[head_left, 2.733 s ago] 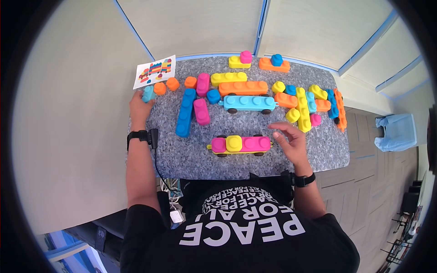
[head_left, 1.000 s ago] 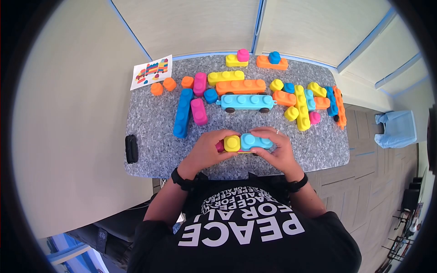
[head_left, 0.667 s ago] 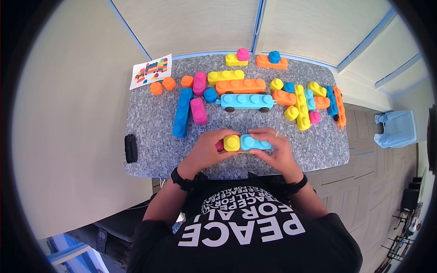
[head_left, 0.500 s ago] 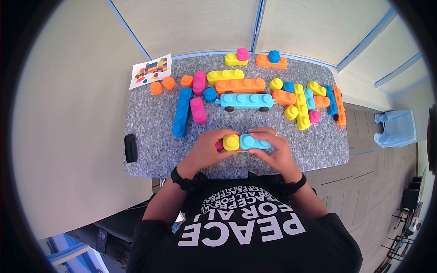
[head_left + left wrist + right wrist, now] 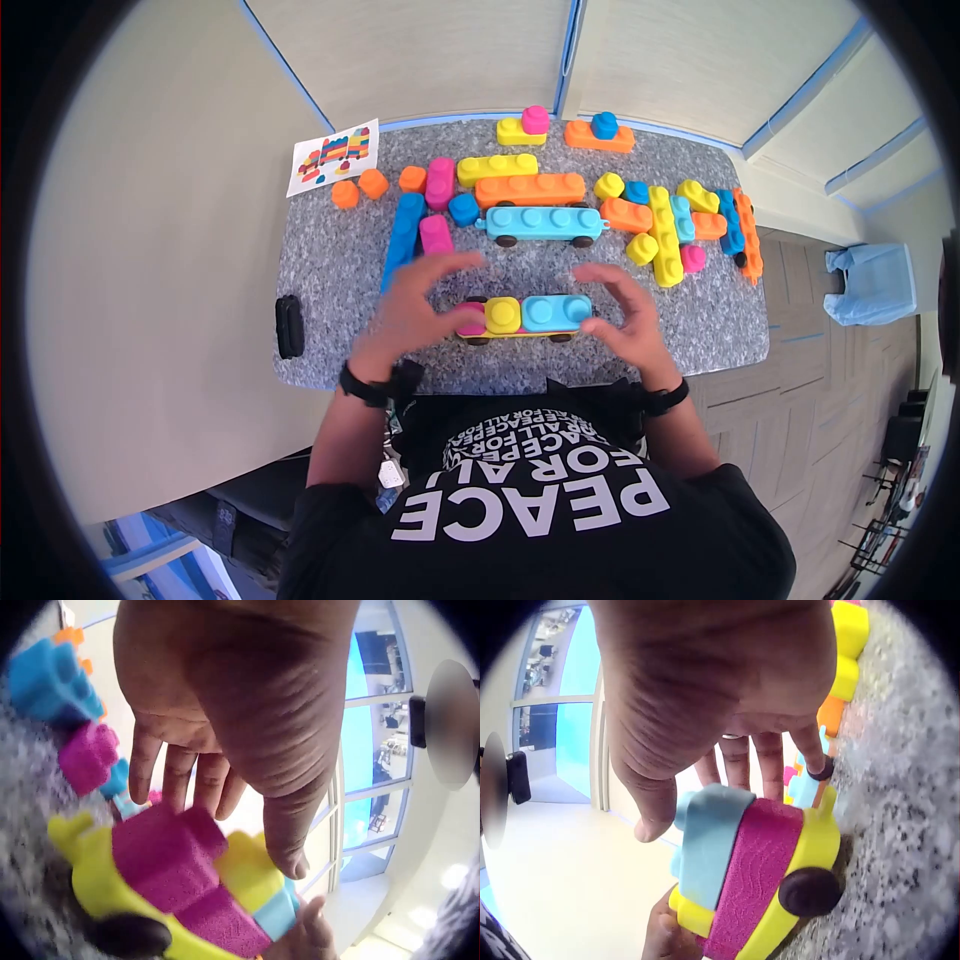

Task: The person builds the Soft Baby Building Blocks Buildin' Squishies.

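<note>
Near the front of the table stands a wheeled yellow base carrying pink blocks, with a yellow block and a light blue block on top. The left hand is spread beside its left end, slightly blurred. At the right end the right hand has its fingers parted around the light blue block, gripping nothing. In the left wrist view the left hand hovers by the pink blocks. The right wrist view has the right hand over the light blue block.
Behind lie a light blue wheeled base, a long orange block, a long blue block and several smaller blocks. A picture card is at the back left, a black case at the left edge.
The light blue block came from the back left onto the pink blocks. Both hands, which held the stack half a second ago, have let go and moved outward.
</note>
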`<action>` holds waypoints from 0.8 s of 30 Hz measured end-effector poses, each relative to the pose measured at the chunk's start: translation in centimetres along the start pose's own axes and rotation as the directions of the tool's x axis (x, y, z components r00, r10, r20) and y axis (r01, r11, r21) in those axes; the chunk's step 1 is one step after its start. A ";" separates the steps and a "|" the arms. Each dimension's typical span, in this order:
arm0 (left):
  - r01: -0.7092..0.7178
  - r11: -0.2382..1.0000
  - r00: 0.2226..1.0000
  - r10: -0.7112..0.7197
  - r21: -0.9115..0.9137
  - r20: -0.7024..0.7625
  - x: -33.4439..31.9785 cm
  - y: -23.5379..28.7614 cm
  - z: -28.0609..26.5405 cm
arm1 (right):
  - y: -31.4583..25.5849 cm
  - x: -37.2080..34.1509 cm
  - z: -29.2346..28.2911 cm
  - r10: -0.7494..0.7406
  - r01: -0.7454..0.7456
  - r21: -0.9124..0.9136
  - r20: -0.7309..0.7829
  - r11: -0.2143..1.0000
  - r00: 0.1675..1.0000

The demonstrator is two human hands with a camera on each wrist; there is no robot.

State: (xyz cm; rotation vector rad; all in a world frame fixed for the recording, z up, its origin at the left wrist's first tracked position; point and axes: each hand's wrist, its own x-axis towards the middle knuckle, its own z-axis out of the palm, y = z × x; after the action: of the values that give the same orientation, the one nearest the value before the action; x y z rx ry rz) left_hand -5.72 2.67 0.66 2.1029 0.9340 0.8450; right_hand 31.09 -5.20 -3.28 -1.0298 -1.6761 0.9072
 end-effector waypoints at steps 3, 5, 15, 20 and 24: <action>0.121 0.982 0.981 -0.096 0.145 -0.168 1.2 -2.3 -5.6 | 0.3 -0.3 -1.4 0.040 -0.033 0.082 -0.076 0.996 0.996; 0.132 0.970 0.945 -0.062 0.202 -0.320 2.5 -6.2 -8.8 | 0.1 -0.3 -1.7 0.089 -0.073 0.136 -0.112 0.988 0.990; 0.259 0.784 0.959 -0.138 0.563 -0.249 4.9 -19.5 -14.0 | -2.5 -0.4 -0.4 -0.093 -0.005 -0.468 -0.185 0.884 0.978; 0.343 0.779 0.937 -0.245 0.525 -0.250 4.6 -19.6 -13.5 | -2.3 -1.2 0.2 -0.058 -0.060 -0.365 -0.304 0.929 0.951; 0.443 0.705 0.896 -0.324 0.554 -0.304 4.0 -17.1 -13.2 | -1.1 -1.3 0.4 -0.121 -0.008 -0.344 -0.351 0.939 0.928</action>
State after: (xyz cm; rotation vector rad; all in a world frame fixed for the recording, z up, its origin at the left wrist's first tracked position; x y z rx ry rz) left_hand -19.82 18.83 -4.17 2.2246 1.8901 0.5555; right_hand 30.75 -6.84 -2.78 -1.2855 -1.5570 0.3542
